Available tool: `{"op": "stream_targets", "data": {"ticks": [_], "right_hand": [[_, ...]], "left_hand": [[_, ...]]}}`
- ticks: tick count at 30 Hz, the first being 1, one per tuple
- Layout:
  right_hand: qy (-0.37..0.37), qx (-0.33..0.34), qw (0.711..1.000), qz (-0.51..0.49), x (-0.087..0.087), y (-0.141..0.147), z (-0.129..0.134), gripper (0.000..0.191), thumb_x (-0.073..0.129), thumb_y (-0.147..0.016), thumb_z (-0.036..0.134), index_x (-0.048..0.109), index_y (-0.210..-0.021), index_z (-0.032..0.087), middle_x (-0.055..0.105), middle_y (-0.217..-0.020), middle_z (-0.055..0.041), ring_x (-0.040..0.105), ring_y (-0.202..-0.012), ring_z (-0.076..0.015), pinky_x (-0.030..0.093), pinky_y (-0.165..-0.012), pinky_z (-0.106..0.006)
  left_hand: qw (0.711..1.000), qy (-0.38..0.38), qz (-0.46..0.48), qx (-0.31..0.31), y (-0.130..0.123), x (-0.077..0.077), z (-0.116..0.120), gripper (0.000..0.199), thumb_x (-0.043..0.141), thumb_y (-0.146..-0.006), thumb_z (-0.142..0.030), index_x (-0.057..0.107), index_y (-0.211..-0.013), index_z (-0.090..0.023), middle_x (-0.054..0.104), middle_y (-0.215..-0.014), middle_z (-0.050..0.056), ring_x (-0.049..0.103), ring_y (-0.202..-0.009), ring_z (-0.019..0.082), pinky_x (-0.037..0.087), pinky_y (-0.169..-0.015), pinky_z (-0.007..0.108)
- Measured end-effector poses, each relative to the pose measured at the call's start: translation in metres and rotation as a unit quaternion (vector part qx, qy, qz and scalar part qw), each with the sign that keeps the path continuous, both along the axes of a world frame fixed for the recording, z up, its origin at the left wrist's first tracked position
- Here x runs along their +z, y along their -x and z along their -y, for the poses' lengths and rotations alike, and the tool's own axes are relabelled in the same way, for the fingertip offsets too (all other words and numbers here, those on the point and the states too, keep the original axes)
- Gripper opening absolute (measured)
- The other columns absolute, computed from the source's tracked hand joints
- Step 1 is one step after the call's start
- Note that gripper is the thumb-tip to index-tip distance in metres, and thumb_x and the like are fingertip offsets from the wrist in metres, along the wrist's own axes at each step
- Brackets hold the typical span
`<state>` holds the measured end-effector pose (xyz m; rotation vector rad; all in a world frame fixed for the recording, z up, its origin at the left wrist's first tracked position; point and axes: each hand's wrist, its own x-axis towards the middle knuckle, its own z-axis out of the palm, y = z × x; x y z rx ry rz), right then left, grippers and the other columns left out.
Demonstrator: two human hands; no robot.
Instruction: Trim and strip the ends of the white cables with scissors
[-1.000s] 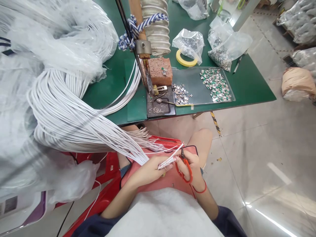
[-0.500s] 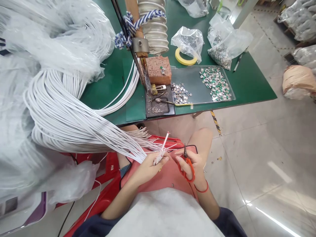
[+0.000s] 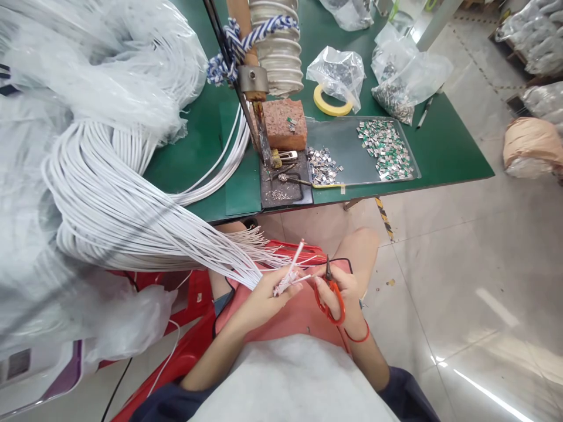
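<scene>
Several white wires (image 3: 287, 280) are poking out of the pinch of my left hand (image 3: 264, 300), while my right hand (image 3: 342, 296), just beside it, is gripping red scissors (image 3: 329, 291)

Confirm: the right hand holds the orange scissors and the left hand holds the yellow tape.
Wrong about the left hand: the head view shows it holding white wires, not the tape, which lies on the table. The right hand holds the scissors.

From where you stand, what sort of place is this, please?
Probably a cable workshop: a large bundle of white cables, a tray of small metal terminals, and a green workbench.
</scene>
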<state>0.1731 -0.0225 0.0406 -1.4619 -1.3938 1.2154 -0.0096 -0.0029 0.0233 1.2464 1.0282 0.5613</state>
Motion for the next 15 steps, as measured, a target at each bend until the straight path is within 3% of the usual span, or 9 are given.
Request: {"op": "stream_targets", "data": {"ticks": [3,6,15], "right_hand": [[-0.002,0.014,1.000,0.022,0.002,-0.003,-0.001,0.016,0.053,-0.088,0.026,0.058,-0.074,0.018,0.046,-0.051,0.0051,0.039,-0.044,-0.0089,0.034,-0.043,-0.021],[-0.015,0.038,0.999,0.035,0.004,-0.006,-0.003,0.016,0.053,-0.087,0.025,0.058,-0.074,0.018,0.046,-0.051,0.0055,0.039,-0.043,-0.0082,0.033,-0.043,-0.021],[-0.029,0.102,0.994,0.038,0.003,-0.018,-0.007,0.012,0.058,-0.086,0.024,0.066,-0.079,0.018,0.058,-0.058,0.0021,0.048,-0.048,-0.0096,0.041,-0.048,-0.020]], "left_hand": [[0.998,0.007,0.030,0.057,0.000,-0.001,0.000,0.024,0.056,-0.089,-0.036,0.067,-0.097,-0.016,0.070,-0.091,0.005,0.063,-0.087,0.020,0.049,-0.083,0.030],[0.997,0.004,0.033,0.076,0.001,-0.002,0.000,0.023,0.057,-0.088,-0.035,0.069,-0.090,-0.016,0.070,-0.086,0.005,0.063,-0.084,0.019,0.049,-0.084,0.030],[1.000,0.000,0.018,0.022,0.010,-0.009,-0.003,0.025,0.058,-0.086,-0.035,0.074,-0.090,-0.016,0.073,-0.088,0.007,0.064,-0.086,0.021,0.049,-0.082,0.030]]}}
